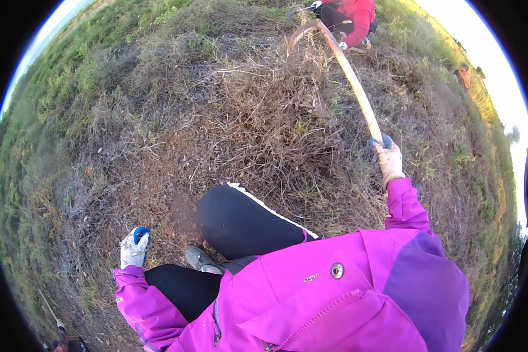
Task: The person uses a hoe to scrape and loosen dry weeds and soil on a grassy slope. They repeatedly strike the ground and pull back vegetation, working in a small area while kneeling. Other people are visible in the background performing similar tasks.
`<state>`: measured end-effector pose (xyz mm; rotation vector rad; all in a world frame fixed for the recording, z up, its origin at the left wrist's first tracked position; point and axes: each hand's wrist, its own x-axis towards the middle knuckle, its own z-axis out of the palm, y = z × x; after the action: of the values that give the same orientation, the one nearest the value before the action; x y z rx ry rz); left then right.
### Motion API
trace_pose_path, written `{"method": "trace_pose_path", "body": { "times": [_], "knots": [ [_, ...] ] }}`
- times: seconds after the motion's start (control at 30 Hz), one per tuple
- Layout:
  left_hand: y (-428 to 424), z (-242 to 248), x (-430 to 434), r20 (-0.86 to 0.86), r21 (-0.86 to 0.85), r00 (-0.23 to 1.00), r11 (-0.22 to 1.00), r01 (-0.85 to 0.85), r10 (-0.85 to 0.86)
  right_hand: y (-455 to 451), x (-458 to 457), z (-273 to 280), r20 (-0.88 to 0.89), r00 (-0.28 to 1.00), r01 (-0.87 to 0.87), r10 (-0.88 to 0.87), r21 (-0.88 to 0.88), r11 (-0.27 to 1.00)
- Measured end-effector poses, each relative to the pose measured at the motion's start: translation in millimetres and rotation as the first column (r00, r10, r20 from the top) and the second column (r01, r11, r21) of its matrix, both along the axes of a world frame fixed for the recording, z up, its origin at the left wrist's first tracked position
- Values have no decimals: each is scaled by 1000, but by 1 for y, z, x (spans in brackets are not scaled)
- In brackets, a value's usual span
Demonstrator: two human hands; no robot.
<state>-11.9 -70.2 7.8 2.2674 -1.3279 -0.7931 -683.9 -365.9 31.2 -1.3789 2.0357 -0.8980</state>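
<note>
My right hand (pixel 389 159), in a pale work glove with blue coating, grips the lower end of a hooked wooden stick (pixel 354 83). Its pale shaft reaches up and away from me, and the darker brown hooked end bends left above the dry brush. A heap of cut dry grass and twigs (pixel 286 119) lies in front of me, below the hook. My left hand (pixel 135 247), in a white and blue glove, is low at the left near my knee, above the ground. Its fingers are curled, and no object shows in it.
A person in red (pixel 361 20) crouches just beyond the stick's hook, holding a curved-bladed tool (pixel 294 14). Another person (pixel 464 78) is farther off at right. At lower left, a person's arm (pixel 61 336) holds a long stick (pixel 47 303). Bare reddish soil (pixel 158 189) lies ahead of my feet.
</note>
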Motion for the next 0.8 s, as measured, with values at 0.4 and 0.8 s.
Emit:
{"method": "trace_pose_path", "body": {
  "times": [0.4, 0.8],
  "knots": [
    [15, 19, -15, -32, 45, 998, 997, -55, 57, -170, 150, 24, -570, 736, -493, 365, -82, 866],
    [17, 74, -53, -63, 159, 996, 986, -54, 64, -121, 110, -126, -643, 386, -523, 662, 438, 731]
  ]
}}
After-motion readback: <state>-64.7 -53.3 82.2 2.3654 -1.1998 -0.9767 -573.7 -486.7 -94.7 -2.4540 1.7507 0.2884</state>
